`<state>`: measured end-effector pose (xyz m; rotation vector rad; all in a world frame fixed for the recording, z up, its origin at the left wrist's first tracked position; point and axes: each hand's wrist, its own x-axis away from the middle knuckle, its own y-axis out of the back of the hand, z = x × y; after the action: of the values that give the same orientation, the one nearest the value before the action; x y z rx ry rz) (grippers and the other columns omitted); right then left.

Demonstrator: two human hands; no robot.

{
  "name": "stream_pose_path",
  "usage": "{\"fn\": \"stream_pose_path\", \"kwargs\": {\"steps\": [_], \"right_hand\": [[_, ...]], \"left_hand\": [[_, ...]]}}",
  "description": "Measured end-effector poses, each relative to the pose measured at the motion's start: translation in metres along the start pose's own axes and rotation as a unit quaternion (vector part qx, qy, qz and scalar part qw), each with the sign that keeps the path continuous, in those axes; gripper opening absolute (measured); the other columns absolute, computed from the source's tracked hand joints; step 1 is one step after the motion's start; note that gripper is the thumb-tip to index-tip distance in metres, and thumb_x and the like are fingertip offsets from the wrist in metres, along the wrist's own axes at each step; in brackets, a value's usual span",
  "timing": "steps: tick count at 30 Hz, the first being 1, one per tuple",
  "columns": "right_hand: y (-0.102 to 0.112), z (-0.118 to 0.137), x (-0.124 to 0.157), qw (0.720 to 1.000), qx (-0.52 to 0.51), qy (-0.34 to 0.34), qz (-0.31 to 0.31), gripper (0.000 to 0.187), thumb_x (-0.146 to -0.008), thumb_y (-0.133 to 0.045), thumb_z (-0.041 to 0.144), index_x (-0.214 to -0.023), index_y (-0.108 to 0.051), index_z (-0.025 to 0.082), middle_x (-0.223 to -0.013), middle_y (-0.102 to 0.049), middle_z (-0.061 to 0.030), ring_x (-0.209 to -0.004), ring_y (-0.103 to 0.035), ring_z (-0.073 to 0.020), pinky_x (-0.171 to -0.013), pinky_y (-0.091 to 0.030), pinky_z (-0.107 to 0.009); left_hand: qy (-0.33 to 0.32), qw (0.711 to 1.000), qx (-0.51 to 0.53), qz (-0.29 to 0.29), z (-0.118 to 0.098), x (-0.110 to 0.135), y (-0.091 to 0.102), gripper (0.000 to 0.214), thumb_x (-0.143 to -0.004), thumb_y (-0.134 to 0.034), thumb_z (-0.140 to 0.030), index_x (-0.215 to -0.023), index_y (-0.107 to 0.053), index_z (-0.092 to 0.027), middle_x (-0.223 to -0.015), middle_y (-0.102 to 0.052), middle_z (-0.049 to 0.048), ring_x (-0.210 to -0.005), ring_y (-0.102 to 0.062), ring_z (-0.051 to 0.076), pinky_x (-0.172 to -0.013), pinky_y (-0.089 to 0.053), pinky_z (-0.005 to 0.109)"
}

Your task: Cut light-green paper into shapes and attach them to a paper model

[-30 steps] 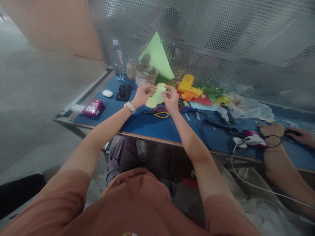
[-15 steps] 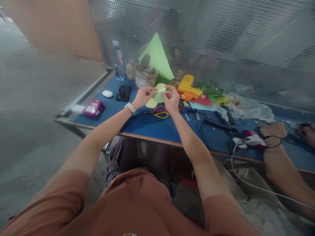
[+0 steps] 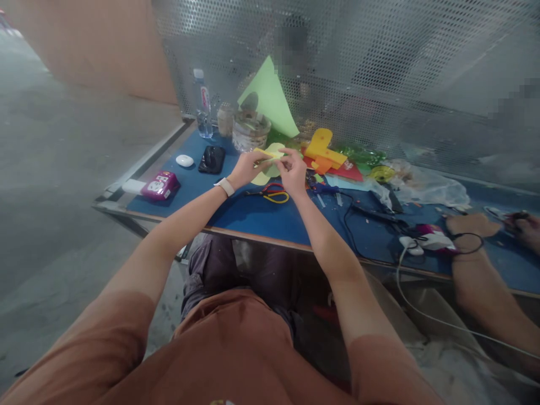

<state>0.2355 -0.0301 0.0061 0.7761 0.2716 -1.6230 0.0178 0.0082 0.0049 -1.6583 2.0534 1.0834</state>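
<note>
Over the middle of the table, my left hand is closed with fingers and thumb on a pale yellow-green paper cutout with rounded lobes. My right hand pinches the same cutout from the other side. A yellow edge of paper shows along the left fingertips, and one lobe hangs low between the hands. Fingers hide part of the cutout. Just below lies a pair of scissors with red and yellow handles. A large light green sheet stands behind, leaning by a round tub.
On the left are a water bottle, a black phone-like object, a white case and a purple packet. To the right lie yellow-orange pieces, a plastic bag and cables. A co-worker's arm rests at the right.
The cutout has tilted or folded between my fingers, and a yellow edge now shows at my left hand. Both hands stay nearly in place. The co-worker's hand at the right has shifted slightly.
</note>
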Motion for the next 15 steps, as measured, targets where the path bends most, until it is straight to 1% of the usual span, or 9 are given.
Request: {"fn": "stream_pose_path", "kwargs": {"steps": [3,7,12,15], "right_hand": [[-0.001,0.004,0.0,1.0,-0.009,-0.009,-0.006,0.068,-0.1,-0.098,0.091,-0.133,-0.087,0.033,-0.094,-0.085,-0.0042,-0.101,-0.09,-0.0347,-0.106,-0.081,-0.059],[-0.002,0.0,-0.001,1.0,-0.013,-0.008,-0.007,0.073,-0.097,-0.096,0.098,-0.128,-0.088,0.032,-0.093,-0.087,-0.0034,-0.097,-0.089,-0.0321,-0.105,-0.08,-0.055],[-0.001,-0.012,-0.001,1.0,0.009,0.015,0.0,0.08,-0.1,-0.086,0.105,-0.127,-0.086,0.029,-0.095,-0.086,-0.0053,-0.093,-0.087,-0.0303,-0.099,-0.079,-0.052],[0.0,-0.014,0.0,0.999,0.029,0.02,0.013,0.081,-0.102,-0.081,0.106,-0.126,-0.086,0.029,-0.097,-0.085,-0.0067,-0.094,-0.087,-0.0299,-0.096,-0.078,-0.05]], "left_hand": [[-0.003,1.0,-0.009,0.002,0.005,-0.001,-0.001,0.021,-0.11,-0.096,-0.045,-0.105,-0.097,-0.025,-0.105,-0.095,0.0101,-0.094,-0.084,0.023,-0.09,-0.069,0.036],[-0.009,1.0,-0.024,0.005,0.009,0.0,-0.001,0.019,-0.112,-0.093,-0.042,-0.109,-0.098,-0.023,-0.108,-0.096,0.0112,-0.092,-0.084,0.023,-0.092,-0.068,0.037],[0.008,0.998,-0.06,0.016,0.002,0.001,0.0,0.028,-0.116,-0.088,-0.047,-0.106,-0.096,-0.022,-0.109,-0.096,0.0109,-0.096,-0.084,0.024,-0.094,-0.069,0.037],[0.015,0.997,-0.077,0.017,-0.003,0.001,0.002,0.03,-0.118,-0.086,-0.049,-0.106,-0.095,-0.022,-0.11,-0.096,0.0116,-0.097,-0.085,0.024,-0.095,-0.069,0.037]]}}
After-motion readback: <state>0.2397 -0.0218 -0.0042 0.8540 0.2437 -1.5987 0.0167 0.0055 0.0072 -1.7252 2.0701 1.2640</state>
